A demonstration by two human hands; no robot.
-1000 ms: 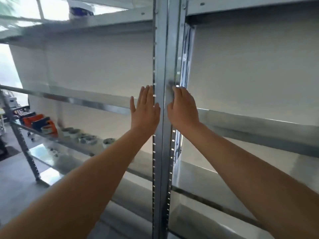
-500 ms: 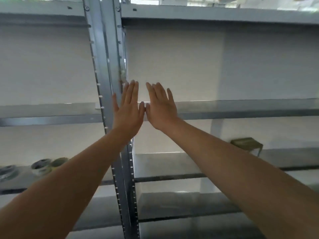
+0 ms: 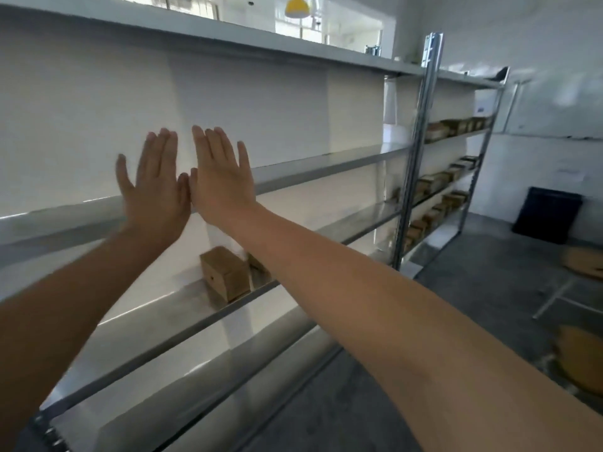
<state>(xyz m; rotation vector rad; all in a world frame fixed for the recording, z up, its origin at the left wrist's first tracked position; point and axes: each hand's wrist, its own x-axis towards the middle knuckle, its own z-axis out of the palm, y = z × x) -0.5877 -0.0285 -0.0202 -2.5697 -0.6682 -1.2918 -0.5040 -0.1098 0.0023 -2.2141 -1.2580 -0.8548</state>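
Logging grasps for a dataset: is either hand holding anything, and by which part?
Nothing is held. The left hand and right hand are raised flat, fingers straight, before the metal shelving.

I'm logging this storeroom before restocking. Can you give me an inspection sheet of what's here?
Surface: long metal shelf, running right to a post.
Job's things: one box on the shelf below the hands, untouched.
Clutter: rows of boxes in the far bay; blurred brown discs on the floor.
Grippers: left hand and right hand raised side by side, fingers straight, holding nothing.
Cables: nothing seen.
Surroundings: black panel leaning on the white wall; yellow lamp above.
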